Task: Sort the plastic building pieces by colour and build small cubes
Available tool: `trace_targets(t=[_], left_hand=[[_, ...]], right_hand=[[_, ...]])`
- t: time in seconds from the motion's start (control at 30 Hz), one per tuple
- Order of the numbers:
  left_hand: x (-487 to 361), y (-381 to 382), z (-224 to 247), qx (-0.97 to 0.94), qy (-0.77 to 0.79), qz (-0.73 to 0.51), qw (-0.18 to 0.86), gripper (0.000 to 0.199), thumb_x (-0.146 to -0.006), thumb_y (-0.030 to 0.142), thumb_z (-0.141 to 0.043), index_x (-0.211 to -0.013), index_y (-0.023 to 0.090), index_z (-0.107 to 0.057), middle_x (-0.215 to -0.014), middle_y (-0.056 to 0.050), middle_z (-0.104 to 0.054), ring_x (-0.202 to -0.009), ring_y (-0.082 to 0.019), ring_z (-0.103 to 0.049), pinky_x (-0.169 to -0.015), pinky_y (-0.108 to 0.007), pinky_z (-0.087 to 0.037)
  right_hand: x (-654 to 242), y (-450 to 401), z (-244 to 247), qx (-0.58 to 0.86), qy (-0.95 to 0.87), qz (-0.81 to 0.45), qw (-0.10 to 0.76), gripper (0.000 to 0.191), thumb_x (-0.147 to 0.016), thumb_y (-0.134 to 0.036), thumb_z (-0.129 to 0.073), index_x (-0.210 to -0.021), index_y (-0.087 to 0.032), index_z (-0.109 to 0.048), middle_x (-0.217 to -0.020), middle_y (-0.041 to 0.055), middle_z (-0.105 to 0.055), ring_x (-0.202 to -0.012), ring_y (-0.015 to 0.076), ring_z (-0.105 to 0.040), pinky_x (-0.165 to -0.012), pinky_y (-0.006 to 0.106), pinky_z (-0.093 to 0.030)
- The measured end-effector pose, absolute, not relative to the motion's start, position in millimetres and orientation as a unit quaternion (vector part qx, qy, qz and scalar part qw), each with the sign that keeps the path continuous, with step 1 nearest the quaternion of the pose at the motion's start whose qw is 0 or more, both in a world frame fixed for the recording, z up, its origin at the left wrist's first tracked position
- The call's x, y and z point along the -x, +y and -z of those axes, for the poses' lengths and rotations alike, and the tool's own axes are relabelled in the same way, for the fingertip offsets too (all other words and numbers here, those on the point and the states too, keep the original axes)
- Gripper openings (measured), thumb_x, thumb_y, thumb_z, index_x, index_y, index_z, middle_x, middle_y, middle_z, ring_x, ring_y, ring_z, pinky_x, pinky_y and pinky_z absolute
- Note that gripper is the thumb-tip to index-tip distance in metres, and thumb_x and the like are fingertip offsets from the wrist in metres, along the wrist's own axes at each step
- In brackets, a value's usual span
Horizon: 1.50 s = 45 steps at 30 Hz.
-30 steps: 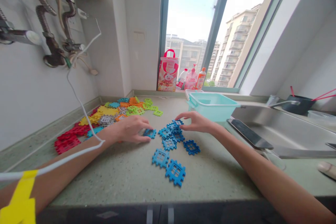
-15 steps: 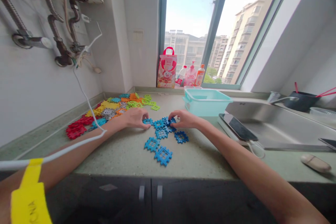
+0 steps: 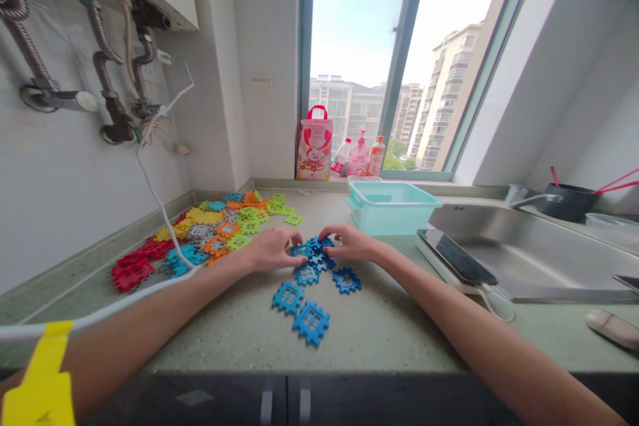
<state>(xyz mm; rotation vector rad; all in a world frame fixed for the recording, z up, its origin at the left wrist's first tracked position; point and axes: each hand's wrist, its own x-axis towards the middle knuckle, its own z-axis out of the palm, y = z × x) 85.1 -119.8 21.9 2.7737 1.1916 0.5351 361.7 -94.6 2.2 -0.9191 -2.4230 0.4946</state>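
Note:
My left hand [image 3: 274, 247] pinches a light blue square toothed building tile [image 3: 301, 251] at the left of a small blue cluster. Across from it, my right hand [image 3: 352, 243] has thumb and fingers closed on a dark blue toothed tile [image 3: 325, 243] at the cluster's right side. My fingers partly cover both tiles. Just below them lies another light blue tile [image 3: 307, 273]. A single darker blue tile [image 3: 346, 279] rests to the right. Nearer me, two blue tiles, one upper left [image 3: 288, 297] and one lower right [image 3: 311, 323], lie corner to corner.
Red, yellow, grey, orange and green tiles [image 3: 204, 215] are heaped at the left by the wall. A turquoise tub [image 3: 392, 216] stands behind my right hand. A phone [image 3: 454, 256] lies beside the steel sink [image 3: 514, 239]. A white cable [image 3: 164, 210] hangs over my left forearm.
My left hand has moved right with its light blue tile, up to the cluster and closer to my right hand. My right hand stays at the dark blue tile. The view has tilted slightly upward.

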Motion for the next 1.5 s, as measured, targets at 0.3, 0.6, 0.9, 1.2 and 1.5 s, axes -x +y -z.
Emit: trace_targets(t=[0.3,0.6,0.9,1.2,1.5], left_hand=[[-87.7,-120.9,-18.1,-0.904,0.378,-0.195,0.05,0.043,-0.085,0.058,-0.072,-0.111,0.024,-0.077,-0.102,-0.005,-0.076,-0.088,-0.021,-0.068,-0.084,-0.031,-0.051],[-84.5,-113.5,-16.0,-0.904,0.381,-0.176,0.077,0.044,-0.083,0.06,-0.073,-0.104,0.022,-0.078,-0.098,-0.005,-0.072,-0.084,-0.02,-0.066,-0.077,-0.03,-0.049],[-78.5,-123.7,-26.5,-0.907,0.366,-0.195,0.078,0.039,-0.082,0.055,-0.075,-0.102,0.022,-0.077,-0.092,-0.003,-0.072,-0.078,-0.019,-0.065,-0.075,-0.03,-0.049],[-73.9,-131.4,-28.2,-0.923,0.336,-0.168,0.081,0.047,-0.079,0.061,-0.077,-0.107,0.024,-0.076,-0.096,-0.003,-0.074,-0.081,-0.02,-0.066,-0.076,-0.029,-0.049],[-71.0,-125.9,-23.8,-0.898,0.375,-0.178,0.143,0.059,-0.075,0.066,-0.08,-0.115,0.024,-0.071,-0.098,-0.002,-0.075,-0.08,-0.019,-0.066,-0.072,-0.03,-0.049]], right_hand=[[-360.0,-95.0,-1.8,0.342,-0.884,-0.195,0.251,0.027,-0.086,-0.035,-0.073,-0.11,-0.023,-0.076,-0.11,0.0051,-0.078,-0.103,0.0232,-0.07,-0.093,0.038,-0.055],[-358.0,-99.0,-3.3,0.343,-0.884,-0.195,0.251,0.028,-0.087,-0.04,-0.073,-0.109,-0.023,-0.076,-0.109,0.0052,-0.078,-0.102,0.0232,-0.07,-0.092,0.038,-0.055],[-350.8,-111.5,-10.7,0.27,-0.905,-0.181,0.276,0.028,-0.086,-0.03,-0.073,-0.113,-0.022,-0.074,-0.111,0.0048,-0.076,-0.103,0.0228,-0.069,-0.099,0.037,-0.051],[-346.7,-112.2,-7.6,0.275,-0.918,-0.142,0.247,0.033,-0.081,-0.028,-0.08,-0.113,-0.02,-0.073,-0.109,0.0062,-0.075,-0.101,0.0233,-0.068,-0.095,0.036,-0.051],[-349.1,-109.6,-8.5,0.301,-0.902,-0.09,0.296,0.03,-0.081,-0.03,-0.083,-0.108,-0.022,-0.073,-0.106,0.0057,-0.075,-0.1,0.0232,-0.069,-0.092,0.035,-0.052]])
